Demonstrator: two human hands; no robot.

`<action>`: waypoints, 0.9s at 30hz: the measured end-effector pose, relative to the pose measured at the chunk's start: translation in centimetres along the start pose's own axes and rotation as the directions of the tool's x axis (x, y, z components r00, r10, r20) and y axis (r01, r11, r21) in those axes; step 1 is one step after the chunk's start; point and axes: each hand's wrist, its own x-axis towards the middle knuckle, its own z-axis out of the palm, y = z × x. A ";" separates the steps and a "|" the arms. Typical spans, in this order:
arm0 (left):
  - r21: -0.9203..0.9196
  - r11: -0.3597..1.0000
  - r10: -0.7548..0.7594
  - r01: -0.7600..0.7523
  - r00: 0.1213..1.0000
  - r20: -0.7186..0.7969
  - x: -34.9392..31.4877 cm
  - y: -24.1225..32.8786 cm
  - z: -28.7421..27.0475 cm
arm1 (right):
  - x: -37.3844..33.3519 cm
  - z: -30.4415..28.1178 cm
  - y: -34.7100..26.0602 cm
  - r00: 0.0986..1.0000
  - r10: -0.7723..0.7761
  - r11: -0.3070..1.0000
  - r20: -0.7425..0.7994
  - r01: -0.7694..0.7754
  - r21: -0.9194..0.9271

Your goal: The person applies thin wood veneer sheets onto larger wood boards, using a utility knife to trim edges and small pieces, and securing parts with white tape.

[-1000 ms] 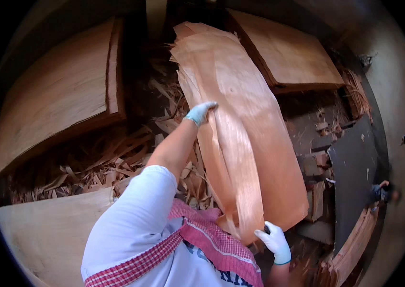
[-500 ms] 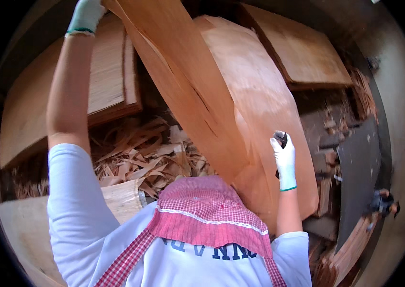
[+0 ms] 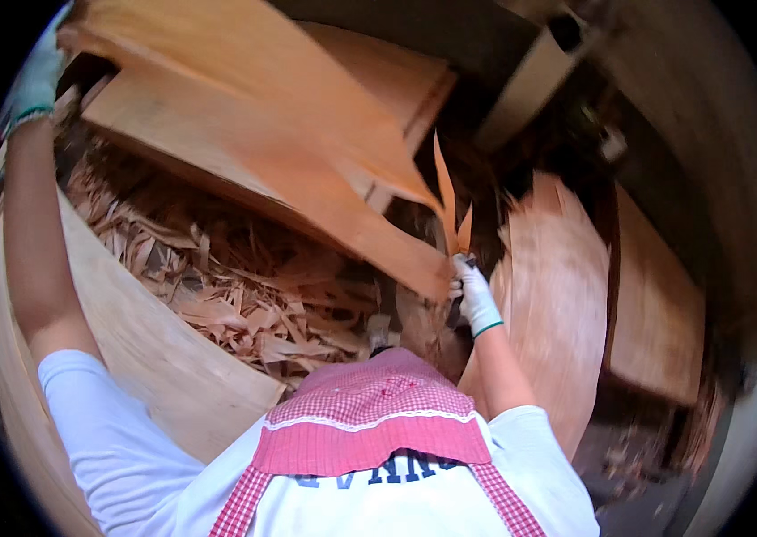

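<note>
A long, thin orange-brown wood veneer sheet stretches slantwise in front of me, smeared by motion. At the upper left, my left hand, in a white glove, grips its far end; the fingertips are partly hidden at the picture's edge. The white-gloved right hand is closed on the sheet's near end, right of the middle. A small dark tool also shows in that hand, its kind unclear. Narrow torn veneer strips stick up just beyond the right hand.
Below the sheet lies a heap of veneer scraps. A veneer stack stands behind it, a pale stack at the left. More veneer and another stack are at the right.
My view has turned right. The veneer sheet has swung left, off the veneer pile. My right hand, earlier beside the sheet with the dark tool, now grips its near end.
</note>
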 end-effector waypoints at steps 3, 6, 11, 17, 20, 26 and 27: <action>0.205 0.978 0.090 -0.045 0.973 -0.211 -1.6 4.4 -9.2 | 6.0 5.6 -1.7 0.967 0.061 0.997 0.247 -0.047 -0.065; 0.351 0.930 0.224 -0.111 0.927 -0.300 -3.6 10.2 -12.4 | 11.7 10.7 -3.0 0.862 0.311 0.950 0.400 -0.274 -0.148; 0.516 0.844 0.340 -0.147 0.891 -0.302 -13.0 17.7 -13.2 | 15.7 22.9 -1.5 0.717 0.410 0.903 0.564 -0.231 -0.363; 0.466 0.362 0.105 0.808 0.461 -0.881 -34.5 24.8 -29.2 | 17.7 36.1 2.3 0.420 0.592 0.777 0.687 -0.073 -0.625; 0.106 -0.323 0.208 0.940 0.179 -0.962 -40.6 25.3 -32.6 | 16.6 47.1 3.8 0.369 0.607 0.753 0.704 0.016 -0.658; 0.767 -0.078 0.819 0.637 0.480 -0.315 -31.8 26.9 -30.6 | 14.6 66.5 9.7 0.352 0.561 0.665 0.749 0.347 -0.661; 0.806 -0.139 0.842 0.576 0.497 -0.209 -29.6 25.9 -27.4 | 13.3 69.2 9.6 0.247 0.559 0.699 0.791 0.371 -0.611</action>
